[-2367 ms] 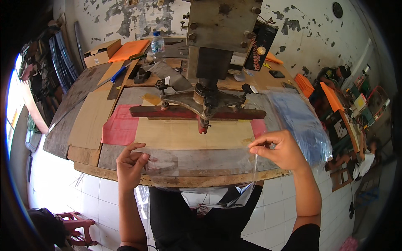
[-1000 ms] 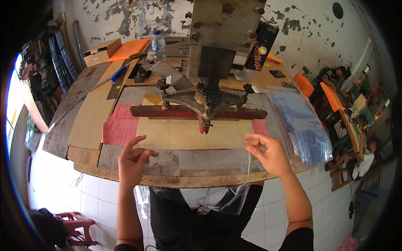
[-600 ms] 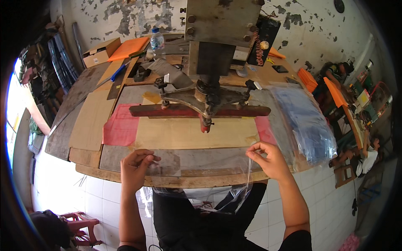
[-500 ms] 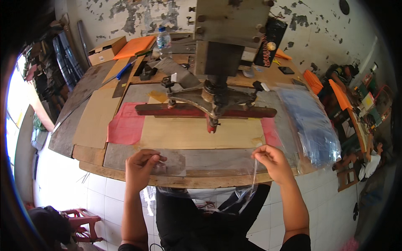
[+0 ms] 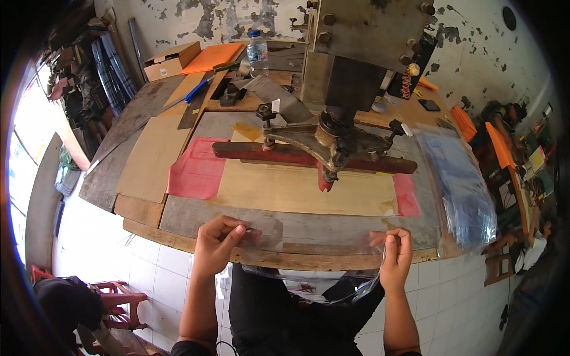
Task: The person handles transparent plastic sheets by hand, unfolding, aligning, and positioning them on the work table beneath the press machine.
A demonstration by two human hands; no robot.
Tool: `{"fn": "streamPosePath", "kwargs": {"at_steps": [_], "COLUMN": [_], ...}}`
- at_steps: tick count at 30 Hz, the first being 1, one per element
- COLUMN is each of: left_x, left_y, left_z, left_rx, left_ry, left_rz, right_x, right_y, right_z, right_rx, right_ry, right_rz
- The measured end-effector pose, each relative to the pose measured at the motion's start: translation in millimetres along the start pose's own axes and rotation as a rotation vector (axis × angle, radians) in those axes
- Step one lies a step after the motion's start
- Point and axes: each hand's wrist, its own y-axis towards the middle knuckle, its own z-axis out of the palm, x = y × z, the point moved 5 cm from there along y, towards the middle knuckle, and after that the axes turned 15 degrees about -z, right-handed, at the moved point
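Between my hands hangs a clear plastic sheet (image 5: 332, 283), its lower part drooping over the table's front edge above my lap. My left hand (image 5: 218, 244) pinches its left side between thumb and fingers. Its right side is pinched in my right hand (image 5: 395, 258), where a bright folded edge runs down. Beyond my hands, a tan board (image 5: 303, 193) lies on the grey work plate (image 5: 196, 216), with pink-red sheet material (image 5: 199, 172) showing at both ends. Over the board's far part sits the long red bar (image 5: 261, 152) of a press (image 5: 356, 77).
Right of the plate lies a stack of clear plastic sheets (image 5: 457, 184). Cardboard (image 5: 142, 157) covers the left side. Farther back are a blue-handled cutter (image 5: 196, 90), a water bottle (image 5: 256, 53), a cardboard box (image 5: 172, 62) and a phone (image 5: 428, 105). People are at both sides.
The view has shifted, so the table and press appear farther right. My right hand has turned more upright and lowered relative to the table; both hands keep the plastic sheet pinched.
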Motion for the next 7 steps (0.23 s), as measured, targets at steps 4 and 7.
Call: {"fn": "streamPosePath", "kwargs": {"at_steps": [4,7], "left_x": [15.7,44.7], "left_y": [-25.3,-46.1], "left_z": [2.0,-0.8], "left_rx": [-0.295,-0.552], "left_ry": [0.278,0.4], "left_rz": [0.126,0.37], "right_x": [-2.1,-6.1], "right_y": [-19.6,-36.7], "right_z": [-2.3,-8.8], "right_rx": [-0.014,0.02], "right_ry": [-0.069,-0.079], "right_rz": [-0.119,-0.176]}}
